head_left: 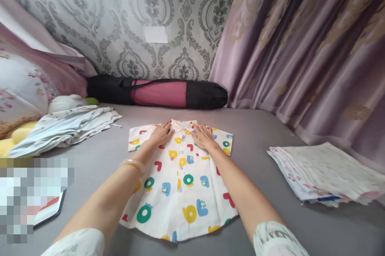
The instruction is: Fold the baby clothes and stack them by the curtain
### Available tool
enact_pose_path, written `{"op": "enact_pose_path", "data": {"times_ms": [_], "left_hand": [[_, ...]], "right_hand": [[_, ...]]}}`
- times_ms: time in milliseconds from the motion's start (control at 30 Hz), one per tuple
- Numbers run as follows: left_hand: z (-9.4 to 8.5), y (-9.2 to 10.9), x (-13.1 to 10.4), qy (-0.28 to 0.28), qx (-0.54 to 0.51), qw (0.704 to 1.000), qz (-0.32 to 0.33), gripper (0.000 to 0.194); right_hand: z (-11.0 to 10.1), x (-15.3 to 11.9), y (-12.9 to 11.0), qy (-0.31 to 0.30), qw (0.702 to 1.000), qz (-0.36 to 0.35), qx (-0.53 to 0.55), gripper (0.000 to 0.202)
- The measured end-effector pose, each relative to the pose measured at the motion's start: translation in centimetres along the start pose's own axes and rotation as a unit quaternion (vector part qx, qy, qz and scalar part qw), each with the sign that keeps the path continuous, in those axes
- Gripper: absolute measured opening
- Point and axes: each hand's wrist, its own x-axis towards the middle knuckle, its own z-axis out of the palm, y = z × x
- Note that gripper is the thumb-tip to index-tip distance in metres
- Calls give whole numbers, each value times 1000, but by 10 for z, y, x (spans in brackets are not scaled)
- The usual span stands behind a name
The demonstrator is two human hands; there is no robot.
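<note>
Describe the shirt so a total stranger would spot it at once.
Below the patterned wall stretches a grey surface. Beneath the left hand and right hand lies the shirt, collar toward the wall. Unlike the crumpled cloth leftward and stack rightward, it's spread flat with bold, colourful prints.

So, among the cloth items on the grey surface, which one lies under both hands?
The white shirt with colourful prints: it lies spread flat, whereas the cloth stack at right and crumpled cloth at left are untouched.

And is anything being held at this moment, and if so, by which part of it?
Nothing appears held: the left hand and right hand lie flat on the shirt, either side of its collar.
</note>
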Motion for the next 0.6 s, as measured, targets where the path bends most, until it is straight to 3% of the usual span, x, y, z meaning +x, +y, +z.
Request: {"op": "enact_pose_path", "data": {"times_ms": [133, 300, 400, 500, 600], "left_hand": [[7, 0, -5, -36, 18, 998, -46, 65], [2, 0, -4, -46, 3, 998, -42, 63], [-5, -7, -12, -6, -34, 999, -12, 60], [-18, -18, -35, 58, -45, 997, 7, 56], [-33, -28, -68, 112, -37, 991, -58, 41]], "right_hand": [[5, 1, 3, -5, 1000, 8, -7, 65], [4, 1, 4, 4, 1000, 2, -2, 63], [-3, -10, 7, 2, 999, -26, 28, 61], [-11, -37, 10, -5, 997, -73, 31, 62], [-17, -75, 10, -41, 993, -109, 29, 64]]}}
